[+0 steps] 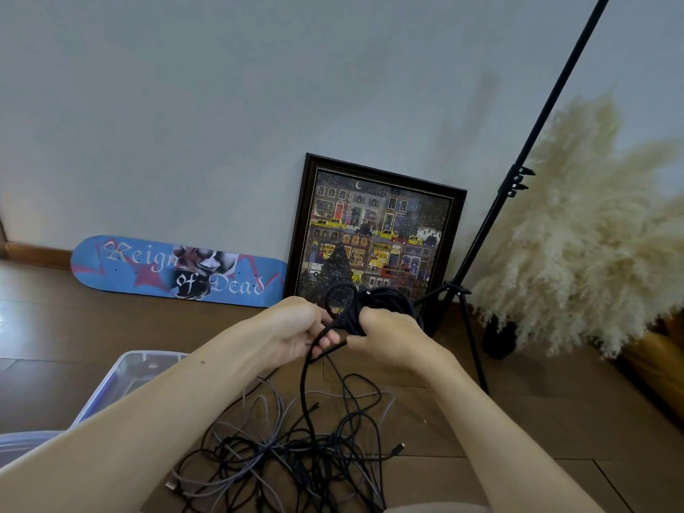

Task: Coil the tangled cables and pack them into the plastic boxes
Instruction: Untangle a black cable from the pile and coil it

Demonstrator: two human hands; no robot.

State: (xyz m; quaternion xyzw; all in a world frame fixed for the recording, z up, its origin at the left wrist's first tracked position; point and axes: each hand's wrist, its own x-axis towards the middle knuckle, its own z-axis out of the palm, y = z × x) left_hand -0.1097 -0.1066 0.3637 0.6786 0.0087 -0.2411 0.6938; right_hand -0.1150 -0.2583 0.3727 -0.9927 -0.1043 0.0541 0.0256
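A coil of black cable [385,301] is held up in front of me at chest height. My right hand [388,336] grips the bundle from below with curled fingers. My left hand [296,327] pinches a strand of the same cable beside it. A loose length of that cable [305,394] hangs down from my hands to the floor. Below lies a tangled heap of black and grey cables [296,453] on the wooden floor. A clear plastic box [118,379] stands at the left, partly hidden by my left forearm.
A blue skateboard deck [174,270] and a framed picture [374,238] lean on the wall. A black tripod stand [477,261] rises at the right, beside pale pampas grass [581,231] in a dark vase. A second clear box edge [26,440] shows at far left.
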